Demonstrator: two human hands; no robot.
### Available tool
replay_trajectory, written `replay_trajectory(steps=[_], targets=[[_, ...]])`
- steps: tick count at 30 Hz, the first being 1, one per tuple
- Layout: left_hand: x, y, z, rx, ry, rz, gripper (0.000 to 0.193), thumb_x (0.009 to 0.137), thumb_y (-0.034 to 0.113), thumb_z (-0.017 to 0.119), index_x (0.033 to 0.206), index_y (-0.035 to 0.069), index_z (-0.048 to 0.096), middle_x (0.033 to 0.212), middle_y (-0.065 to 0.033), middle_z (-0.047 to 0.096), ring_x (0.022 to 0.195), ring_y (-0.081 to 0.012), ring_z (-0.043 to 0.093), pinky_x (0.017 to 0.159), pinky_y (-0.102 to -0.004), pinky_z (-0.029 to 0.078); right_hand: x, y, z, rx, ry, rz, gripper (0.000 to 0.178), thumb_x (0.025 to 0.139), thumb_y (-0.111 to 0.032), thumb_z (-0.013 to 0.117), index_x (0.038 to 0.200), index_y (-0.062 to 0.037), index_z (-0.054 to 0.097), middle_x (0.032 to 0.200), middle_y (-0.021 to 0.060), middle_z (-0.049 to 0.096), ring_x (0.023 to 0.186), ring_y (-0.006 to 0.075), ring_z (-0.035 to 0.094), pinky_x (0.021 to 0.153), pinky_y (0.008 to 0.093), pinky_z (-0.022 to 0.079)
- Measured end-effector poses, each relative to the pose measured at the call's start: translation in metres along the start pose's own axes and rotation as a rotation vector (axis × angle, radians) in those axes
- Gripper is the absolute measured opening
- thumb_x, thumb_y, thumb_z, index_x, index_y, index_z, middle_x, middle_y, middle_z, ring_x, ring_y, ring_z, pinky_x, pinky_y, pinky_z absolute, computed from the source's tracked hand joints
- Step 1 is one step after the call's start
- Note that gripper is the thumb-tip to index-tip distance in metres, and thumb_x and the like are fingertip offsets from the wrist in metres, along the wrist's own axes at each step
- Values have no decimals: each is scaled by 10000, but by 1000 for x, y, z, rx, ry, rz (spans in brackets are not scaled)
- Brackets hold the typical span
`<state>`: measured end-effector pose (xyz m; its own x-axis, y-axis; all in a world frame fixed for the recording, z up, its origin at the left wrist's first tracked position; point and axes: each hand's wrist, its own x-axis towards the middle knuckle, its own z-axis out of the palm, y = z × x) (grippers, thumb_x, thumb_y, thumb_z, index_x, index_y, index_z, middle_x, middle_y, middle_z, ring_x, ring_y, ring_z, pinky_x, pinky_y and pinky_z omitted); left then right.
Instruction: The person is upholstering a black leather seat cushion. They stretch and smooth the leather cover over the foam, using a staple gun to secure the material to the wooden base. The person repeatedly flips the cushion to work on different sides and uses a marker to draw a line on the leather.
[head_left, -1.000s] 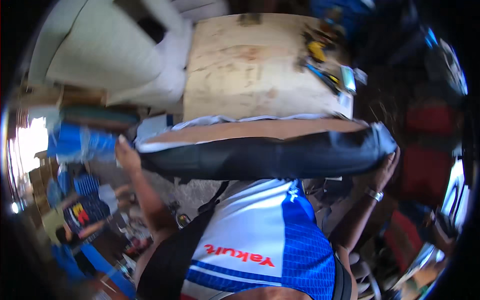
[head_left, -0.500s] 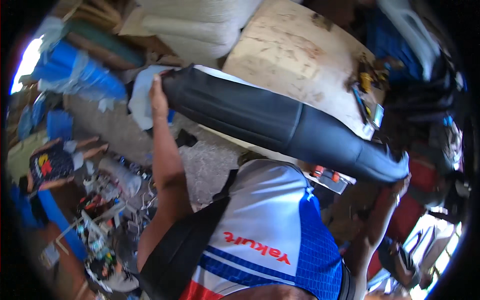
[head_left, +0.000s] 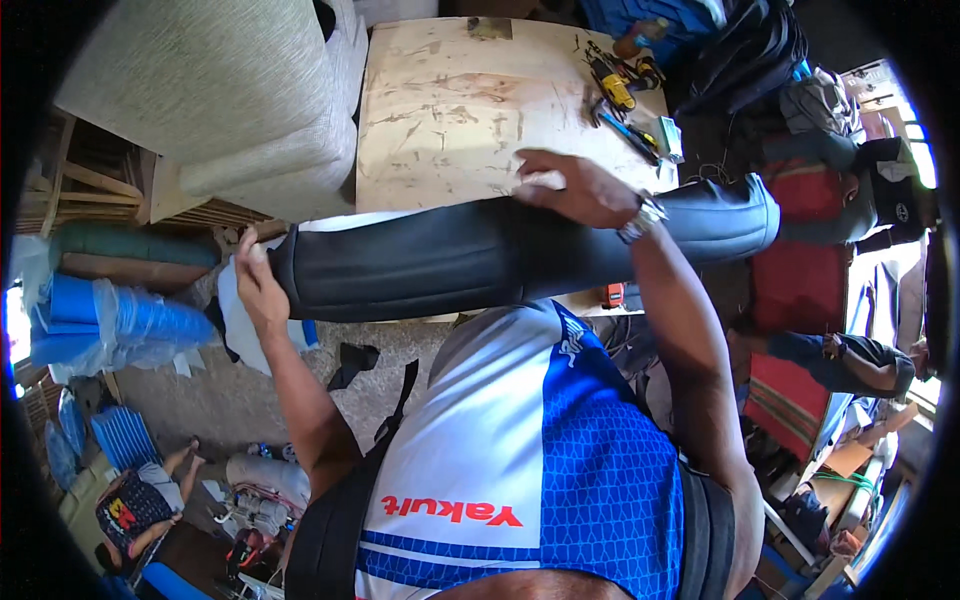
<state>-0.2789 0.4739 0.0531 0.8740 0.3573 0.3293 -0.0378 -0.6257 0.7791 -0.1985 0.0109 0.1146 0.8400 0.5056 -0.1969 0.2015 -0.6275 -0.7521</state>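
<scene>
A long black leather-like padded cushion [head_left: 410, 262], with stitched lengthwise lines and a cross seam, lies across in front of my body along the near side of the work table. A strip of white shows along its far edge. My left hand [head_left: 262, 288] grips its left end, some fingers hidden behind the edge. Over the middle of the cushion reaches my right hand [head_left: 585, 192], a watch on its wrist. Its fingers are bent and apart, with a gap beside the thumb; whether they touch the surface is unclear.
The wooden table [head_left: 440, 130] bears a yellow-and-black power tool [head_left: 612, 85] and a blue-handled tool [head_left: 630, 135] on its right. Large pale rolls [head_left: 240, 110] stand left, above blue plastic-wrapped rolls [head_left: 100, 315]. Another person [head_left: 140, 505] is low left; one more [head_left: 850, 360] is right.
My right hand has left the cushion's right end and come over its middle. The cushion has turned more level, its right end swinging away from me. My left hand stays at the left end.
</scene>
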Motion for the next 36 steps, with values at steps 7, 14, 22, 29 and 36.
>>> replay_trajectory(steps=[7, 14, 22, 29, 36], targets=[[-11, 152, 55, 169, -714, 474, 902, 661, 571, 834, 1353, 66, 552, 1348, -185, 577, 1278, -364, 514, 1097, -472, 378, -40, -51, 18, -325, 13, -119, 404, 720, -292, 817, 1031, -56, 712, 982, 150, 669, 987, 336, 638, 865, 427, 516], [-46, 197, 104, 174, -898, 658, 491, 701, 225, 796, 1132, 56, 631, 1086, -128, 631, 1040, -328, 588, 913, -471, 444, -84, -54, 65, -465, 415, -172, 269, 648, -129, 744, 912, -115, 691, 898, 48, 559, 884, 266, 590, 845, 456, 513], [-70, 180, 82, 10, -920, 884, 207, 763, 127, 669, 957, 70, 713, 938, -29, 623, 877, -197, 603, 773, -364, 460, -125, -49, 71, -297, 284, -230, 423, 623, -106, 686, 1040, -140, 750, 925, 52, 592, 994, 282, 590, 1062, 489, 453], [-54, 190, 95, 34, -847, 604, 447, 740, 398, 811, 1032, 78, 699, 1079, -105, 673, 1024, -304, 636, 869, -407, 483, -79, -44, 40, -290, 274, -277, 181, 772, -137, 744, 952, -113, 737, 842, 50, 574, 826, 267, 576, 719, 405, 446], [4, 192, 184, 0, -1247, 196, 542, 758, 394, 844, 1046, -22, 650, 956, -218, 695, 896, -293, 680, 821, -393, 514, -13, 10, 38, -258, 412, -286, 113, 846, -208, 708, 874, -104, 743, 854, 92, 662, 813, 299, 634, 739, 408, 498]])
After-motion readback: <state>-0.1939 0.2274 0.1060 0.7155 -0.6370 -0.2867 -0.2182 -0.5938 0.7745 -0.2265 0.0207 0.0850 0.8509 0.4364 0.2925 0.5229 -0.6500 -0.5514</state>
